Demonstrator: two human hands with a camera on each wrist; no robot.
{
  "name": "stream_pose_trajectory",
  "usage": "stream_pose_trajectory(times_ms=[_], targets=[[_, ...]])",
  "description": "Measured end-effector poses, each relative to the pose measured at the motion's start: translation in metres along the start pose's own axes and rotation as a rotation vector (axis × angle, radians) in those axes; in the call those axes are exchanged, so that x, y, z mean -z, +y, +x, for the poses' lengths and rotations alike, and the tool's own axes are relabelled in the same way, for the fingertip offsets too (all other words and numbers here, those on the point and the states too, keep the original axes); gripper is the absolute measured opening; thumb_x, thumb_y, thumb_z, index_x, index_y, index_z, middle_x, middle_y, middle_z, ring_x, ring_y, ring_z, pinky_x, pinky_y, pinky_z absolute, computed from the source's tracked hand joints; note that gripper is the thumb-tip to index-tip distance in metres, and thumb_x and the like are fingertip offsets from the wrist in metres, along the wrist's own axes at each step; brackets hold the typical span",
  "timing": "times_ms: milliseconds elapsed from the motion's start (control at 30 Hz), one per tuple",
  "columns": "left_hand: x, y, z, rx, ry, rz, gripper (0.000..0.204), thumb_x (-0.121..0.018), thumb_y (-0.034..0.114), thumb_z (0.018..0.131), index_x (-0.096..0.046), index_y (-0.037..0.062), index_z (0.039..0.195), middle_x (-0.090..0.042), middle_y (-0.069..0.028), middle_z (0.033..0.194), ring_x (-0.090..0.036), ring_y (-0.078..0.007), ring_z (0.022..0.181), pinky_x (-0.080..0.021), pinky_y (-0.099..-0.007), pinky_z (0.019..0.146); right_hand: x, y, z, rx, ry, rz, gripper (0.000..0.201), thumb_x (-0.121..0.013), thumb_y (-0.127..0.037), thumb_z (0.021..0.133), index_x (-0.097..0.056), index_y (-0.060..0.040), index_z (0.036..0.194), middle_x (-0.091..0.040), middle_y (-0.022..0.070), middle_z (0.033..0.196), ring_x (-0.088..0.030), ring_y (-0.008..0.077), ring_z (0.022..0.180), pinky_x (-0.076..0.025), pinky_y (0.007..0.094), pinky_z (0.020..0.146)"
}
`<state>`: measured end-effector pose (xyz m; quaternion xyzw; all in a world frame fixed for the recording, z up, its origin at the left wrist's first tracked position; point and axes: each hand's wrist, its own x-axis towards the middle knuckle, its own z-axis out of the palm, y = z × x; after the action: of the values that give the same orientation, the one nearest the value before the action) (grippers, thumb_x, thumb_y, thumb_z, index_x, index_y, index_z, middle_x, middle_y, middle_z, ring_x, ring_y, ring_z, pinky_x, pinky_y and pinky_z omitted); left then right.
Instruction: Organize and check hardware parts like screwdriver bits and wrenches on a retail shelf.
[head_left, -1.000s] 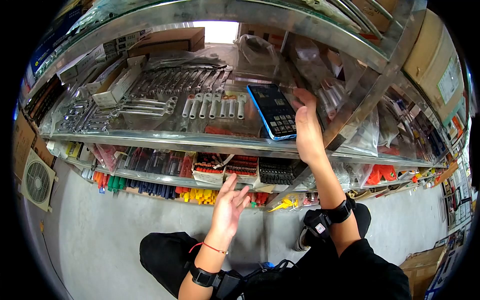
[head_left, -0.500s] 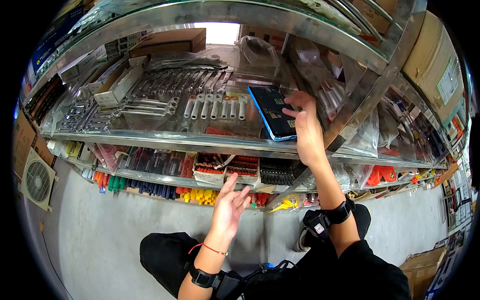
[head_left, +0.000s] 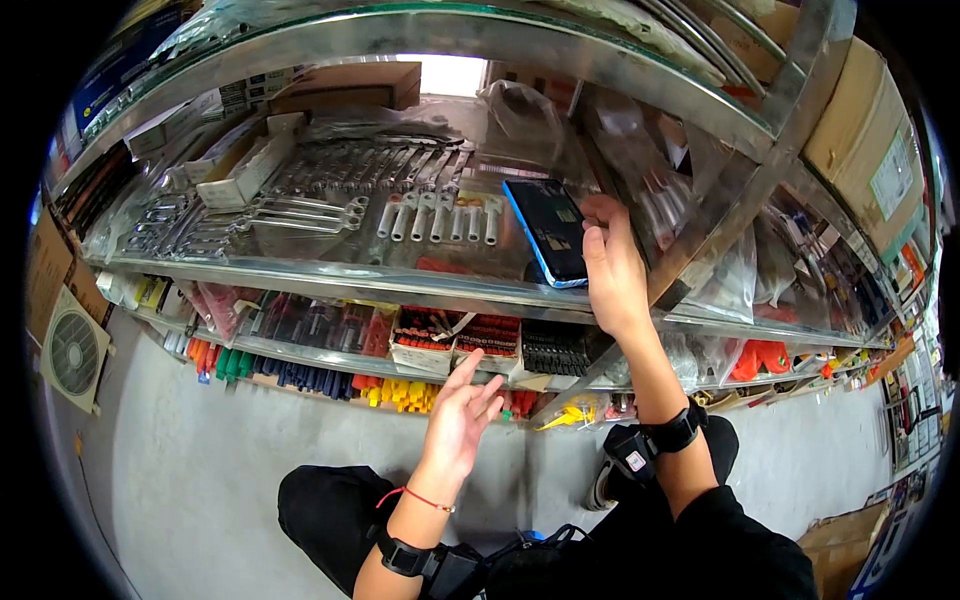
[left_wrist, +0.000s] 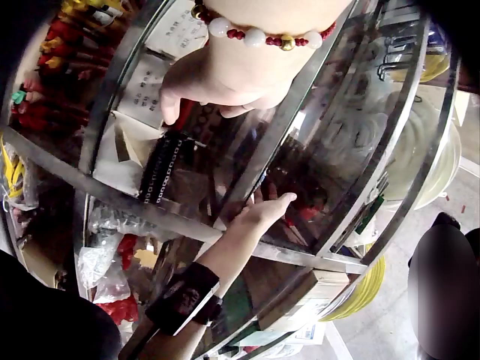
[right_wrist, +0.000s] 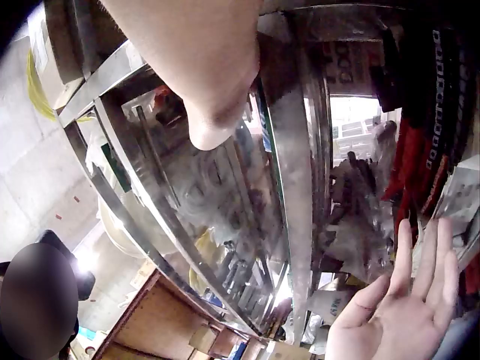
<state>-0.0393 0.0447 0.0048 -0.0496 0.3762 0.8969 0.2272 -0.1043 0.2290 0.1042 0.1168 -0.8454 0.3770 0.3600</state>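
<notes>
A phone (head_left: 548, 232) with a blue edge lies on the glass shelf, its screen mostly dark. At its right side is my right hand (head_left: 617, 272), fingers bent a little toward the screen and thumb near the edge. The left hand (head_left: 462, 422) hangs in front of the lower shelf with fingers spread and nothing in it. In the right wrist view, the left hand (right_wrist: 397, 319) shows its bare palm.
Left of the phone lie short silver socket-headed tools (head_left: 437, 217) in a row and several wrenches (head_left: 300, 212). A metal post (head_left: 715, 225) stands right of my right hand. Boxes of small black and red parts (head_left: 487, 338) sit on the lower shelf.
My right fingers went in over the phone, then drew back to its right edge. Its screen went from a grid of icons to mostly dark. The left hand has stayed put.
</notes>
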Motion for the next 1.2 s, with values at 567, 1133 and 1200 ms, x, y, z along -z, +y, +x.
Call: stream_pose_trajectory(times_ms=[567,1133,1200], targets=[[0.006,0.006,-0.009,-0.026,0.023,-0.029,0.055,-0.037,0.004,0.078,-0.031,0.0060,0.132,-0.025,-0.0028,0.140,-0.039,-0.0248,0.119,-0.033,-0.0355,0.095,-0.001,0.011,0.001,-0.033,0.019,0.023,0.046,-0.035,-0.040,0.090,-0.039,-0.0028,0.117,-0.049,0.0168,0.113,-0.053,0.0296,0.097,-0.039,0.0359,0.085],[0.012,0.005,-0.004,-0.046,0.068,0.028,0.055,-0.038,0.007,0.078,-0.031,0.0087,0.133,-0.021,-0.0011,0.142,-0.038,-0.0244,0.119,-0.033,-0.0341,0.095,0.007,0.006,0.002,0.022,0.051,0.393,0.037,-0.034,-0.028,0.093,-0.042,0.0019,0.112,-0.044,0.0145,0.111,-0.048,0.0228,0.102,-0.035,0.0298,0.090],[0.013,0.002,-0.001,-0.057,0.117,0.013,0.055,-0.038,0.006,0.078,-0.030,0.0087,0.133,-0.021,-0.0010,0.141,-0.039,-0.0249,0.118,-0.034,-0.0345,0.094,0.005,0.010,0.003,0.039,0.079,0.356,0.036,-0.034,-0.028,0.093,-0.042,0.0018,0.111,-0.044,0.0143,0.110,-0.047,0.0223,0.101,-0.035,0.0296,0.089]])
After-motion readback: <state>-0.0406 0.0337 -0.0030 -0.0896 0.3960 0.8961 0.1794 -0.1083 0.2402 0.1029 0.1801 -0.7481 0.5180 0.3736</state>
